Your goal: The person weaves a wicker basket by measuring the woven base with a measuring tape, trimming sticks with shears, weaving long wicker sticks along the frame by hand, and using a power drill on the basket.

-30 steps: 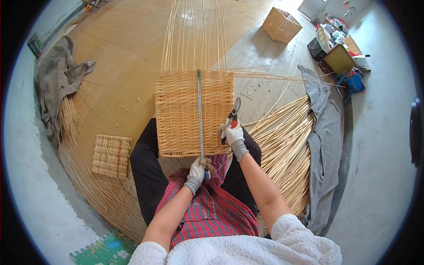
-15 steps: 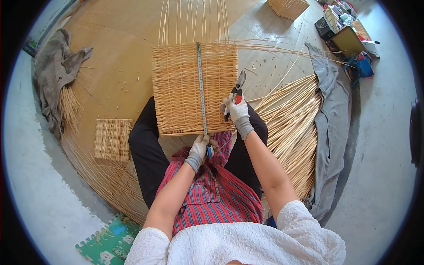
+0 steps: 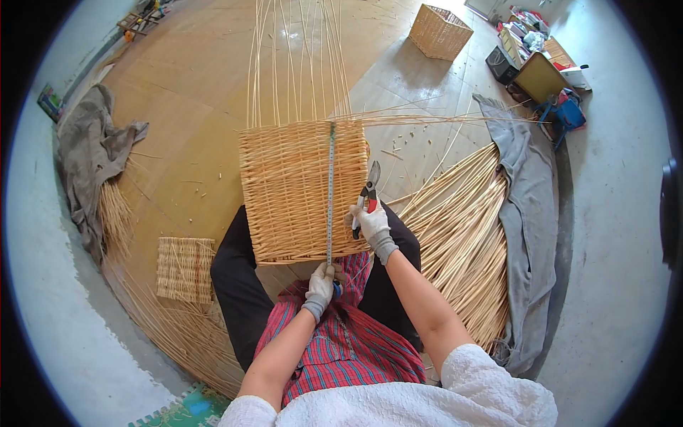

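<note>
A woven wicker basket [image 3: 292,192] rests over my lap, one flat side facing up, with long bare canes [image 3: 288,64] rising from its far edge. Across that side runs the extended blade of a tape measure [image 3: 331,185], from the far edge to the near one. My left hand [image 3: 322,282], gloved in white, is closed around the tape measure's case at the near edge; the case is mostly hidden. In my gloved right hand [image 3: 371,220] are pruning shears [image 3: 370,192] with red on the handle, blades pointing away, held against the basket's right edge.
Bundled canes [image 3: 462,235] lie on the right beside a grey cloth [image 3: 530,249]. To the left are a small woven panel [image 3: 185,269] and another grey cloth [image 3: 92,164]. A finished-looking basket [image 3: 440,32] stands at the back, near a blue stool [image 3: 565,114].
The whole view has tilted upward, so the basket and both hands appear lower. My left hand still holds the tape measure, and my right hand keeps the shears.
</note>
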Demonstrator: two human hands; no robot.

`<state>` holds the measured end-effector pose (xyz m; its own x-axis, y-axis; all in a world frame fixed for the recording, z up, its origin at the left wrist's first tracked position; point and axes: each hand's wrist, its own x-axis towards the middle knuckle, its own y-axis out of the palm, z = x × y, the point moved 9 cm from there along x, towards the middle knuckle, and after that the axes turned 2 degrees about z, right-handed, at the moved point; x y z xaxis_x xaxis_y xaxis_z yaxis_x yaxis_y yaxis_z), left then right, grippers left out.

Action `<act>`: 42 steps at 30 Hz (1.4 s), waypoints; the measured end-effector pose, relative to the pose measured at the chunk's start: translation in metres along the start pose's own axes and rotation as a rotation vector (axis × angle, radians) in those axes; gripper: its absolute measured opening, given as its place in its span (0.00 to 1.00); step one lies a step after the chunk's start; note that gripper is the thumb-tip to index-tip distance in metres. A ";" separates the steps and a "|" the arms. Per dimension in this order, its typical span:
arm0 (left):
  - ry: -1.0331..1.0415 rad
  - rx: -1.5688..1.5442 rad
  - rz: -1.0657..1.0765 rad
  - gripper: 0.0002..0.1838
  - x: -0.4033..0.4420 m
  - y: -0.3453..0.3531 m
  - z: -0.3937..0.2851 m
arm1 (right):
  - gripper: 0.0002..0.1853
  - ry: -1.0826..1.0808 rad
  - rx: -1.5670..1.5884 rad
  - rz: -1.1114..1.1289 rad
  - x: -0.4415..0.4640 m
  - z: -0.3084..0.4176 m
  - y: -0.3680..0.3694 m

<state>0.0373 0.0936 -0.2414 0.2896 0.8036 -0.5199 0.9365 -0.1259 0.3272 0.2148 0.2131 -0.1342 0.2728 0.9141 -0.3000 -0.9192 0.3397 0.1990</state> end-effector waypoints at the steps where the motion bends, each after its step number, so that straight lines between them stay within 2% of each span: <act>1: 0.001 -0.001 0.000 0.14 0.004 0.001 0.004 | 0.31 -0.001 -0.001 0.001 -0.001 0.001 0.001; 3: 0.040 -0.178 0.001 0.12 0.006 0.006 0.002 | 0.18 -0.029 -0.026 -0.019 -0.004 0.004 -0.001; 4: 0.041 -0.179 0.000 0.12 0.003 0.010 -0.002 | 0.18 -0.030 -0.027 -0.018 -0.004 0.004 -0.001; 6: -0.027 -0.054 -0.030 0.13 -0.003 0.012 -0.006 | 0.19 -0.038 -0.022 -0.002 -0.004 0.005 0.000; 10: -0.049 -0.069 -0.006 0.14 0.000 0.020 -0.009 | 0.20 -0.036 0.017 -0.018 -0.004 0.004 0.000; 12: -0.047 -0.134 0.028 0.15 0.003 0.026 -0.011 | 0.33 0.016 0.031 -0.006 -0.001 0.000 0.001; 13: -0.048 -0.134 0.029 0.15 0.003 0.028 -0.014 | 0.33 0.015 0.031 -0.007 -0.001 -0.001 0.001; 15: -0.032 -0.125 0.036 0.16 -0.003 0.032 -0.021 | 0.20 -0.016 0.005 -0.021 -0.003 0.002 0.000; 16: -0.036 -0.125 0.036 0.16 -0.007 0.034 -0.023 | 0.20 -0.013 0.005 -0.023 -0.003 0.003 0.000; 18: -0.033 -0.165 0.051 0.17 -0.014 0.039 -0.025 | 0.31 0.031 -0.001 -0.006 -0.001 -0.002 0.000; 22: 0.033 -0.124 0.032 0.18 -0.017 0.036 -0.022 | 0.30 0.029 0.027 0.007 0.003 -0.011 -0.002; 25: -0.015 -0.091 0.053 0.18 -0.017 0.040 -0.023 | 0.30 -0.012 -0.002 0.012 0.000 -0.004 -0.001; 28: -0.018 -0.103 0.021 0.17 -0.015 0.043 -0.025 | 0.29 -0.005 -0.106 -0.007 -0.007 0.008 0.000; 30: -0.033 -0.043 0.050 0.18 -0.016 0.048 -0.022 | 0.28 0.046 -0.069 -0.009 -0.003 -0.002 -0.003; 32: -0.020 -0.075 0.064 0.17 -0.011 0.051 -0.019 | 0.31 -0.096 -0.219 -0.034 0.009 -0.010 -0.013; 33: -0.003 -0.026 0.071 0.17 -0.006 0.052 -0.019 | 0.34 -0.113 -0.363 -0.055 0.019 -0.021 -0.022; 34: 0.002 0.021 0.076 0.16 -0.003 0.051 -0.013 | 0.34 -0.163 -0.381 -0.030 0.019 -0.018 -0.021; 36: 0.036 0.216 0.004 0.15 0.029 0.027 0.031 | 0.30 -0.251 -0.538 -0.086 -0.002 0.018 -0.012; 38: -0.090 0.095 -0.006 0.14 0.007 0.040 0.002 | 0.18 -0.146 -0.302 0.001 -0.003 0.014 -0.005; 39: -0.168 -0.028 -0.002 0.14 -0.001 0.048 -0.006 | 0.18 -0.135 -0.300 -0.005 -0.002 0.011 -0.005; 42: -0.215 -0.156 0.059 0.14 -0.005 0.052 0.020 | 0.19 -0.126 -0.326 -0.090 -0.005 0.017 -0.007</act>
<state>0.0881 0.0715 -0.2374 0.3935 0.6534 -0.6467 0.8799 -0.0639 0.4708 0.2246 0.2099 -0.1182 0.3712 0.9106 -0.1815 -0.9265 0.3503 -0.1371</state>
